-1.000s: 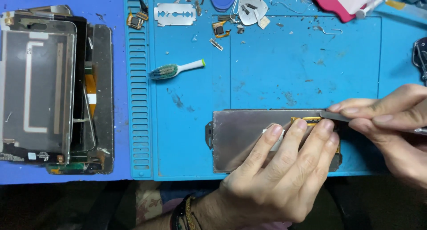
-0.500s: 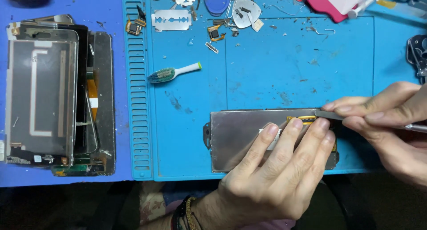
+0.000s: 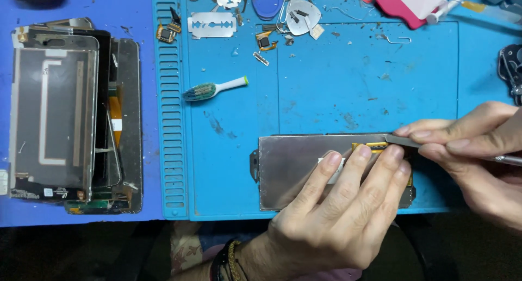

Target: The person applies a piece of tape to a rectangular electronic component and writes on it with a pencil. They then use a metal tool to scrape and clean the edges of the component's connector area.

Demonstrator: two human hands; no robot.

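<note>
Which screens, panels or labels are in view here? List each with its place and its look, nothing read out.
Display panel: near edge of the blue mat, under the left hand; rectangular, bare grey metal back, gold connector by the right hand.
Stacked screen parts: far left, off the mat; grey rectangular backing with a pale track, over black glass panels.
Small stickers: bottom edge of that stack; tiny, white.

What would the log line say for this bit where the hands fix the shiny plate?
left hand: presses metal panel flat | right hand: holds thin tool at panel's top edge | surface: blue mat | nearby: brush head
</note>
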